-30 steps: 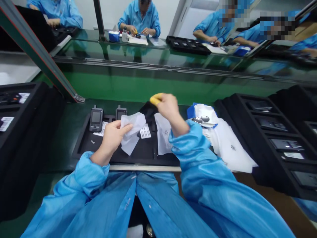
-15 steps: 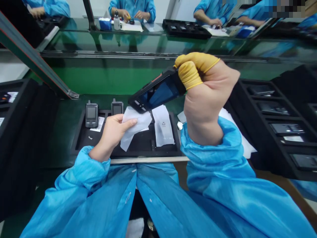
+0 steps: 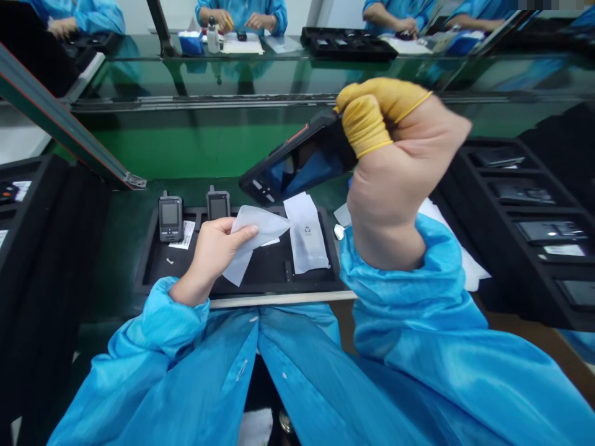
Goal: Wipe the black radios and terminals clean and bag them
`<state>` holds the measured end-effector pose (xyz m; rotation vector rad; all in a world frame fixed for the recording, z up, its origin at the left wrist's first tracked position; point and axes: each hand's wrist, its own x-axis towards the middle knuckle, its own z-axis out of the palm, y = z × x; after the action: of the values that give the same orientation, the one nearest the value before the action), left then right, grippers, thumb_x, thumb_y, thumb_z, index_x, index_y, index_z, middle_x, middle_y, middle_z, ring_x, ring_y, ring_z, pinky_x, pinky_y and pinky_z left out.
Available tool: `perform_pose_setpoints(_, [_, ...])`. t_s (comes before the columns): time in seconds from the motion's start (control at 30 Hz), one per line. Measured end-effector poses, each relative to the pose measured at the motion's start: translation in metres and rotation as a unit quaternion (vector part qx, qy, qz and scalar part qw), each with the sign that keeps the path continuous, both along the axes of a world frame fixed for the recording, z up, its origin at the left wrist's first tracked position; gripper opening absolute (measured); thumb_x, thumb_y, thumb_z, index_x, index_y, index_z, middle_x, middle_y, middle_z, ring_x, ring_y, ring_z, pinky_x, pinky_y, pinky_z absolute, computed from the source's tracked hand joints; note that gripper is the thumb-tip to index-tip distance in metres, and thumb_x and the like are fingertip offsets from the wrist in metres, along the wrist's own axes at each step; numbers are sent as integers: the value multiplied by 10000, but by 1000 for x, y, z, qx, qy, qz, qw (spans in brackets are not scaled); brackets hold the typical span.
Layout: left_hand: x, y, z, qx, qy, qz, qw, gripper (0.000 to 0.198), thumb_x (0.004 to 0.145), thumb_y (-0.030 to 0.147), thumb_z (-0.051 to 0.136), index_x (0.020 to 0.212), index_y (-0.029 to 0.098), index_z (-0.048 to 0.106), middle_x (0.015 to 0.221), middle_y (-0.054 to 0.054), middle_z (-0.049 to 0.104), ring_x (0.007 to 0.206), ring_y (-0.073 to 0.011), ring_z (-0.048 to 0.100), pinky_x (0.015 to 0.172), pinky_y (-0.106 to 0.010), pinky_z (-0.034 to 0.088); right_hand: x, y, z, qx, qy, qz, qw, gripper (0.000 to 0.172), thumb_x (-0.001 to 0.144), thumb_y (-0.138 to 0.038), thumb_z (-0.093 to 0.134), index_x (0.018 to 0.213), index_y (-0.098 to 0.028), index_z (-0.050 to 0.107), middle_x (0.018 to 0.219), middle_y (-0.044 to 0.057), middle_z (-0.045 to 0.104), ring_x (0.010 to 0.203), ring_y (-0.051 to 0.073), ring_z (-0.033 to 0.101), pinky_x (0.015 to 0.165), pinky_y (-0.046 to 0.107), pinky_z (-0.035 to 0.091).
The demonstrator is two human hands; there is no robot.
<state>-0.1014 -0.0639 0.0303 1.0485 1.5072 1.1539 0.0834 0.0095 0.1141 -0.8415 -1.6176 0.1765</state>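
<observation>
My right hand, with yellow finger cots on its thumb and fingers, grips a black handheld device by its upper end. The device is tilted, its dark screen toward me and an orange strip on its side edge. My left hand pinches a translucent white sleeve between thumb and fingers, just below the device's lower end and apart from it. Another white sleeve with a printed mark lies on the black tray. Two handheld radios with screens, one at the left and one beside it, rest at the tray's back.
A black compartment tray holding several devices stands at the right, a dark foam tray at the left. A metal post slants at the left. Across the bench, several co-workers in blue sleeves handle small parts.
My right hand has moved up and to the right with the device, whose lower end has come away from the sleeve. My left hand still holds the sleeve, which now hangs flatter.
</observation>
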Motion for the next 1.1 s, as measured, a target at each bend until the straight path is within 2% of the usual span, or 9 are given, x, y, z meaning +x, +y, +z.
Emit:
perform_pose_setpoints(0.07, [1, 0, 0, 7, 7, -1, 1000, 422, 501, 546, 813, 610, 155, 698, 575, -6, 625, 527, -123, 513, 470, -227, 359, -1, 0, 2, 0, 30, 26, 999, 222, 913, -460, 487, 1010, -356, 658, 1004, -96, 659, 1064, 155, 643, 989, 335, 489])
perform_pose_setpoints(0.17, [1, -1, -1, 10, -2, -2, 1000, 408, 529, 546, 797, 618, 160, 699, 601, -13, 643, 540, -131, 531, 476, -231, 374, -3, -3, 1, -15, 88, 48, 995, 163, 870, -387, 586, 931, -279, 692, 934, -74, 674, 984, 137, 664, 953, 318, 500])
perform_pose_setpoints(0.27, [1, -1, -3, 4, -4, 5, 1000, 407, 528, 546, 797, 614, 161, 695, 603, -14, 648, 541, -136, 541, 481, -237, 391, -5, -7, -2, -24, 115, 46, 992, 92, 835, -283, 641, 859, -222, 705, 856, -50, 712, 878, 126, 677, 872, 312, 540])
perform_pose_setpoints(0.5, [3, 0, -4, -2, -10, 2, 1000, 430, 508, 558, 811, 633, 160, 708, 620, -22, 674, 546, -139, 557, 477, -232, 405, -2, -16, 6, -30, 177, 22, 983, 73, 782, -251, 658, 754, -226, 721, 751, -112, 695, 819, 97, 695, 835, 263, 525])
perform_pose_setpoints(0.67, [3, -1, -4, 8, -9, 11, 1000, 444, 504, 573, 820, 615, 161, 697, 593, -8, 649, 523, -124, 533, 459, -226, 383, -2, -19, 3, -40, 172, 50, 983, 75, 791, -214, 652, 794, -211, 726, 774, -106, 710, 826, 89, 681, 837, 260, 514])
perform_pose_setpoints(0.93, [3, -1, -5, 0, -30, 14, 999, 426, 489, 548, 831, 603, 161, 696, 567, -4, 629, 513, -116, 510, 449, -223, 366, 4, -18, -6, -58, 124, 56, 989, 78, 798, -234, 651, 806, -209, 724, 789, -85, 724, 818, 111, 680, 804, 282, 527])
perform_pose_setpoints(1.03, [3, -2, -6, -5, -29, 17, 999, 413, 491, 531, 832, 602, 157, 696, 565, -6, 630, 516, -118, 516, 455, -223, 373, 8, -19, -6, -59, 105, 45, 992, 66, 814, -240, 653, 828, -211, 710, 821, -75, 729, 834, 123, 687, 814, 290, 554])
perform_pose_setpoints(1.1, [2, -1, -7, -11, -29, 9, 999, 411, 499, 527, 828, 603, 152, 695, 576, -12, 639, 520, -123, 528, 462, -226, 383, 9, -20, -3, -50, 128, 28, 990, 52, 818, -222, 656, 825, -235, 706, 830, -73, 729, 844, 125, 689, 833, 278, 559])
